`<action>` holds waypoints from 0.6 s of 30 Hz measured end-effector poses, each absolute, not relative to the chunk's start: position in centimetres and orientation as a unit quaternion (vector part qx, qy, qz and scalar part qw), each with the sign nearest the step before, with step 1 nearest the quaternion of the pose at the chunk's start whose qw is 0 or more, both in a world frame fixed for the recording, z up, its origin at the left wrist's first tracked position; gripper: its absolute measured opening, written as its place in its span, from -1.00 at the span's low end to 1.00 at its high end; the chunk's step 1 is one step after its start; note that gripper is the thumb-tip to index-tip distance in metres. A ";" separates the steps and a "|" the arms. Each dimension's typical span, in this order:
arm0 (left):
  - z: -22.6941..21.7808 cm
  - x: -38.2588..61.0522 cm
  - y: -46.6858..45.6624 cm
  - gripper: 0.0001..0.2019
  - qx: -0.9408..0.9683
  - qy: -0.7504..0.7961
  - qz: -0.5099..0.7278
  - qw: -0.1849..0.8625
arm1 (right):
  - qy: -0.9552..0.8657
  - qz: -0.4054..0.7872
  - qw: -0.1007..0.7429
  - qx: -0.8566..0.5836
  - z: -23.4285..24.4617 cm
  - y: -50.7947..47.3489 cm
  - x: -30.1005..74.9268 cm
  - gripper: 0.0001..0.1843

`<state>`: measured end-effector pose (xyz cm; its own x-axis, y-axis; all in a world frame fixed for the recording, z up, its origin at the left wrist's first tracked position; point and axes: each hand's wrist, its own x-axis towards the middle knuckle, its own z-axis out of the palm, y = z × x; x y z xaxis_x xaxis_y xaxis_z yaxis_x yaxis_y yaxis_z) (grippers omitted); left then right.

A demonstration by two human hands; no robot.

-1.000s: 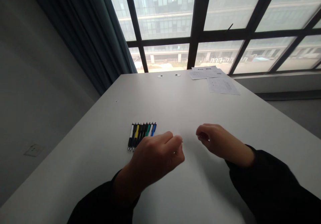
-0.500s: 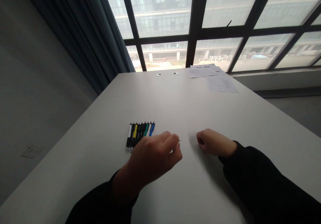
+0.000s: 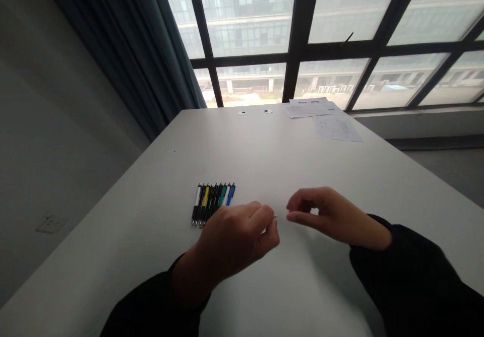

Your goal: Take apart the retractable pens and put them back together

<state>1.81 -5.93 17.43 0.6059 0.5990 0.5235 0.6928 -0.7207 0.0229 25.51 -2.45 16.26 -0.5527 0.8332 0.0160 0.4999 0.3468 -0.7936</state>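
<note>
My left hand (image 3: 236,236) is curled into a loose fist above the white table (image 3: 264,165), pinching a thin item whose dark tip sticks out to the right; most of it is hidden by the fingers. My right hand (image 3: 327,215) hovers just to the right, thumb and fingers curved toward that tip with a small gap between them, holding nothing I can see. A row of several pens (image 3: 213,202) with white, yellow, black, green and blue barrels lies side by side just left of my left hand.
Printed paper sheets (image 3: 325,118) lie at the table's far right, near the window. Two small round cable holes (image 3: 255,111) sit at the far edge. A dark curtain (image 3: 143,60) hangs at the left; the wall runs along the table's left side.
My right hand rose from a closed rest on the table and moved left toward the tip in my left hand, fingers opening. My left hand stayed nearly still.
</note>
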 end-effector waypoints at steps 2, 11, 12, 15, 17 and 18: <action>17.4 1.9 -5.9 -0.79 -0.894 -0.353 -0.261 0.094 | -0.762 0.463 0.265 -0.366 17.4 -3.6 24.7 -0.70; 17.5 1.8 -5.8 -0.66 -0.897 -0.319 -0.285 0.112 | -0.703 0.518 0.351 -0.337 18.0 -5.5 23.6 -0.78; 17.6 1.8 -5.7 -0.65 -0.899 -0.316 -0.283 0.111 | -0.702 0.517 0.356 -0.337 18.0 -5.5 23.6 -0.79; 17.7 1.8 -5.7 -0.65 -0.903 -0.312 -0.274 0.109 | -0.709 0.509 0.354 -0.335 18.0 -5.4 23.7 -0.78; 17.7 1.8 -5.6 -0.68 -0.905 -0.314 -0.269 0.105 | -0.721 0.493 0.347 -0.340 18.1 -5.3 23.8 -0.78; 17.6 1.8 -5.6 -0.69 -0.905 -0.313 -0.268 0.104 | -0.728 0.484 0.345 -0.343 18.1 -5.2 23.9 -0.78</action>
